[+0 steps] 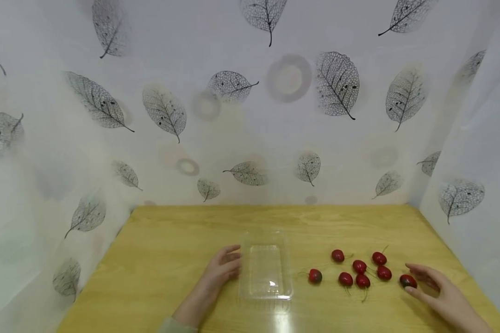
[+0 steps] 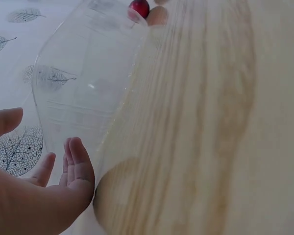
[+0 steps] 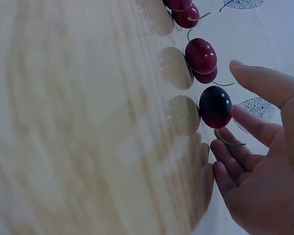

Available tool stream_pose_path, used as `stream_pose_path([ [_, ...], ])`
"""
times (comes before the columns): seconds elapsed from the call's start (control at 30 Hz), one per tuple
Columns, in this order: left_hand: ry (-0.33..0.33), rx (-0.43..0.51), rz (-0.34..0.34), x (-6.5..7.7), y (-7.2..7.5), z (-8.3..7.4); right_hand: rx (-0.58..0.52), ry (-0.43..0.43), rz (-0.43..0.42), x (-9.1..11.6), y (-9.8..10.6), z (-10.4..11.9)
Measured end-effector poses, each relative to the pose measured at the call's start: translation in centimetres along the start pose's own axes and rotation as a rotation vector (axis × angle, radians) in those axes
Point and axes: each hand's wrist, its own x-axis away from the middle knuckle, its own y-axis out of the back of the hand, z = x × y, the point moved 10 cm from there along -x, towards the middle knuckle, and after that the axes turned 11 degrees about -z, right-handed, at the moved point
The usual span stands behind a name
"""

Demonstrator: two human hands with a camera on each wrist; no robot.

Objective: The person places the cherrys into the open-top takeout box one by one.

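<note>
A clear plastic box [image 1: 265,270] stands on the table, left of several red cherries [image 1: 359,266]. Beside its left wall is my left hand [image 1: 218,273], its fingers loosely bent and nothing in them; the left wrist view puts the fingertips [image 2: 81,152] close to the box, but contact cannot be told. At the far right of the group, my right hand [image 1: 437,296] has thumb and fingers spread around a dark red cherry [image 1: 408,281]. In the right wrist view the thumb stands apart from that dark cherry [image 3: 215,107], while a finger lies right by it.
A lone cherry [image 1: 315,276] lies between the box and the other cherries, its stem toward the box. The glossy wooden table [image 1: 171,240] ends at leaf-patterned walls [image 1: 275,138] at the back and both sides.
</note>
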Motion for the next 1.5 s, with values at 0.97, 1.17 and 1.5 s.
stream_pose_path([
  [0.97, -0.007, 0.086, 0.135, 0.3, -0.3, 0.8, -0.062, 0.015, -0.038, 0.0, 0.0, 0.1],
  [1.17, 0.022, 0.092, 0.119, 0.3, -0.4, 1.0, -0.042, -0.016, -0.014, -0.1, 0.0, 0.0],
  [1.5, 0.058, 0.104, 0.105, 0.1, -0.3, 1.1, -0.029, -0.017, -0.011, -0.5, 0.3, 0.2],
])
